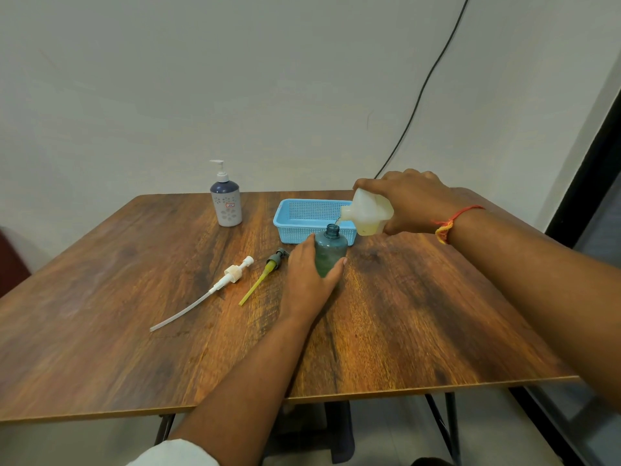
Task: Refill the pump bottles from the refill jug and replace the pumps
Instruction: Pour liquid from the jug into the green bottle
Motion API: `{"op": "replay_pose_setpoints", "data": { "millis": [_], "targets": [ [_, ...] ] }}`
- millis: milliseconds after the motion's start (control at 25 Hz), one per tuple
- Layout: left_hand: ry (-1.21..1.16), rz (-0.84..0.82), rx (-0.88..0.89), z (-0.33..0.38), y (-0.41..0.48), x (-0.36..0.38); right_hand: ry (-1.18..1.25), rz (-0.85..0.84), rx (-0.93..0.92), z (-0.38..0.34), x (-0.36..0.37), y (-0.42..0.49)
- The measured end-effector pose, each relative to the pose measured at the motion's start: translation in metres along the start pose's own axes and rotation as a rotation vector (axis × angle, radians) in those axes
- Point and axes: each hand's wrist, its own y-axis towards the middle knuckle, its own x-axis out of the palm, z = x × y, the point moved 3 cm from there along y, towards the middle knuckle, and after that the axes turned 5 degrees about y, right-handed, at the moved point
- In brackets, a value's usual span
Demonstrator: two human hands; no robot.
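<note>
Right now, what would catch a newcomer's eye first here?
The right hand tips a white jug over the open teal bottle, which the left hand steadies at mid-table. Left of them lie a white pump and a yellow-stemmed pump; a blue basket sits behind.

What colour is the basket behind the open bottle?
Light blue basket, perforated sides; head view, the only one.

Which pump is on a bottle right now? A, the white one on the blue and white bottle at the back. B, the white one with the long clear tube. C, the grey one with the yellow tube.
A: the fitted white pump tops the blue and white bottle, while the grey pump and the loose white pump lie flat on the table.
</note>
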Motion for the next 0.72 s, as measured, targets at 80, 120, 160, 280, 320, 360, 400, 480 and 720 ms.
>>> {"op": "replay_pose_setpoints", "data": {
  "millis": [80, 120, 160, 280, 320, 360, 400, 480, 720],
  "targets": [
    [0.001, 0.000, -0.001, -0.001, 0.000, 0.000, 0.027, -0.013, 0.010, 0.000, 0.002, 0.000],
    [0.002, 0.001, -0.004, -0.002, 0.000, 0.001, 0.054, -0.022, 0.014, 0.000, 0.004, -0.001],
    [0.005, 0.000, -0.007, -0.002, 0.000, 0.001, 0.092, -0.030, 0.018, -0.001, 0.006, -0.003],
    [0.003, -0.003, -0.018, -0.002, -0.001, 0.001, 0.250, -0.038, 0.019, -0.002, 0.016, -0.005],
    [-0.002, -0.001, -0.021, -0.002, -0.001, 0.000, 0.299, -0.030, 0.024, -0.001, 0.020, -0.005],
    [-0.005, 0.002, -0.024, -0.001, -0.001, 0.000, 0.349, -0.017, 0.031, -0.001, 0.025, -0.006],
    [-0.005, 0.004, -0.029, -0.001, -0.001, -0.001, 0.403, 0.001, 0.039, -0.001, 0.031, -0.006],
    [-0.010, 0.004, -0.044, -0.002, -0.001, 0.000, 0.553, 0.054, 0.073, 0.000, 0.042, -0.009],
    [-0.017, 0.018, -0.091, -0.007, 0.002, 0.001, 0.978, 0.235, 0.231, -0.006, 0.077, -0.020]
  ]
}}
